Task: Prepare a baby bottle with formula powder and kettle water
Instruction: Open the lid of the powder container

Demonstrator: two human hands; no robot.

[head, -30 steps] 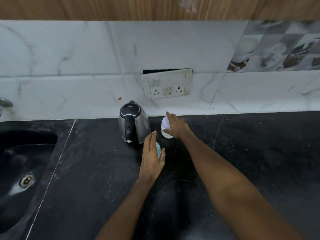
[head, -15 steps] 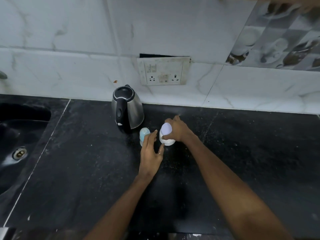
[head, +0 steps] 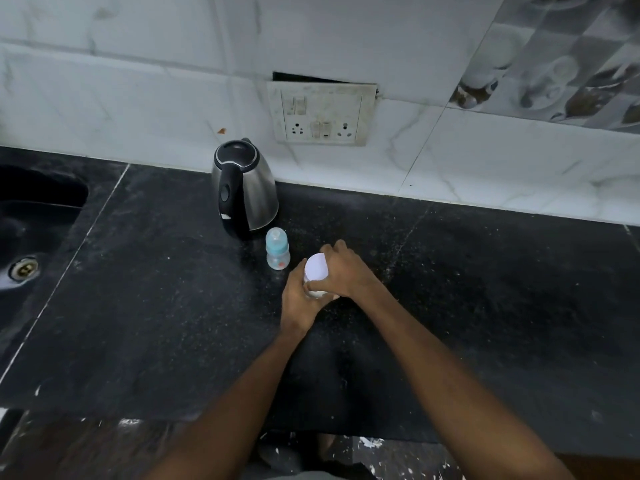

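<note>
A small baby bottle [head: 277,251] with a blue collar and clear cap stands upright on the black counter, just in front of a steel kettle [head: 245,188] with a black lid and handle. To the bottle's right is a white-lidded formula jar [head: 316,270]. My left hand [head: 298,299] wraps around the jar's body from the left. My right hand [head: 346,270] grips the white lid from the right and top. Most of the jar's body is hidden by both hands.
A black sink [head: 31,237] with a drain lies at the far left of the counter [head: 485,289]. A wall socket plate [head: 320,114] sits on the marble backsplash behind the kettle. The counter's front edge runs along the bottom.
My right hand has drawn the white jar nearer, away from the wall. My left hand has left the baby bottle and taken hold of the jar. The bottle stands uncovered.
</note>
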